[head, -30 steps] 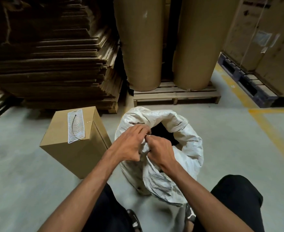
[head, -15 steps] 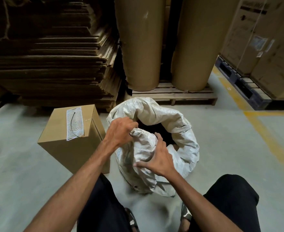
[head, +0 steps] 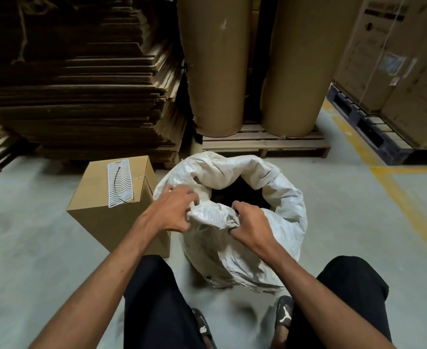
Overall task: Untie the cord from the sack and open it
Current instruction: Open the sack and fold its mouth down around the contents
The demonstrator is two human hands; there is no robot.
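This is a warehouse: tall stacks of flat cardboard (head: 81, 96), big paper rolls (head: 215, 64) on a wooden pallet (head: 265, 144), boxes (head: 396, 59), yellow floor lines (head: 409, 207).

The sack (head: 235, 217) mouth, bunched and nearly closed a second ago, is now spread wide around a dark opening. The right hand (head: 251, 226), earlier flat on the sack's near side, is curled over the near rim; the left hand (head: 173, 211) has been shifted from the sack's centre to the rim's left part.
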